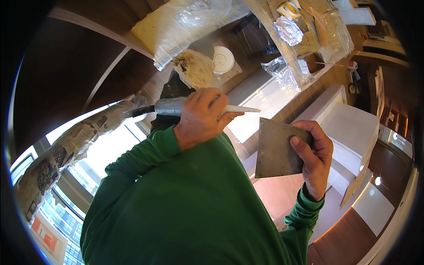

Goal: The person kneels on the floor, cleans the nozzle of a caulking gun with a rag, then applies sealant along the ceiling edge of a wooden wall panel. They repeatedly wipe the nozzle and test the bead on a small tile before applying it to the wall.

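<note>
My left hand (201, 115) is wrapped around a sealant tube (169, 106) with a greyish barrel and a dark rear end. Its white tapered nozzle (242, 108) sticks out past my fingers to the right, with the tip just above the upper left corner of a flat grey square plate (279, 150). That plate is gripped along its right side by my right hand (314, 154), the thumb lying on its face and the fingers behind it. The nozzle tip and the plate appear slightly apart.
A plastic-covered table (324, 26) at the top right bears a crumpled silvery ball (288, 31) and a yellow tape roll (289, 9). Near the top centre are a round white lid (223, 60) and a stained beige bag (194, 68). White cabinetry (346, 132) stands to the right.
</note>
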Demonstrator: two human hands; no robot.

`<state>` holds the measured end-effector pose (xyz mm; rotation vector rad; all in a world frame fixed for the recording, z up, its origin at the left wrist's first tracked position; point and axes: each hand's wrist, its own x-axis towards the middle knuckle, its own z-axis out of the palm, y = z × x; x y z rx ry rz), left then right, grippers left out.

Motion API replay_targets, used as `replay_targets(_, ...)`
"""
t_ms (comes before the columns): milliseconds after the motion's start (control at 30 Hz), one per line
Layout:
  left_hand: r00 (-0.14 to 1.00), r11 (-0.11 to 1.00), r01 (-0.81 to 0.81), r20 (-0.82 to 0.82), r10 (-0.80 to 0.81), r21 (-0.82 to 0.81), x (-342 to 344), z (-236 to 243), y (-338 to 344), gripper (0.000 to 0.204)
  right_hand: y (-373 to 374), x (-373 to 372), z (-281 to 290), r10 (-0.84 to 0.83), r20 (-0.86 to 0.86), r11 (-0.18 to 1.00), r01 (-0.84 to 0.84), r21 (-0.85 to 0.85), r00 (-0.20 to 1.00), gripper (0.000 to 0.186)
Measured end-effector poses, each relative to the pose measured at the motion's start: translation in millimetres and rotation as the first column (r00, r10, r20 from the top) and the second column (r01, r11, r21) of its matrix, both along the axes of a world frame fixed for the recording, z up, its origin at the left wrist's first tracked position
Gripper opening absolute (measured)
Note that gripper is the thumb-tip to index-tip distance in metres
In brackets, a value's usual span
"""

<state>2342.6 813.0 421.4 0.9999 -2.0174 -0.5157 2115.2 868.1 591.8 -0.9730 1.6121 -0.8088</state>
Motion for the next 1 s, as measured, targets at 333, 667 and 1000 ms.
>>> replay_targets(333,1.000,1.000,0.014,0.004,-0.014,-0.028,-11.2,-0.7,1.6,0.042,-6.0,-9.8,7.1,-0.024,-0.059,0.996,0.029,0.079,0.998,0.018)
replay_targets(667,0.999,0.999,0.032,-0.014,-0.032,0.022,-11.8,2.4,2.1,0.038,-13.1,-10.9,7.3,0.002,-0.105,0.991,0.012,0.135,0.994,0.016)
replay_targets(1000,0.996,0.997,0.069,-0.050,-0.067,0.044,-10.7,-0.6,6.6,0.041,-24.3,-2.6,19.4,0.130,-0.301,0.978,-0.072,0.197,0.945,0.021)
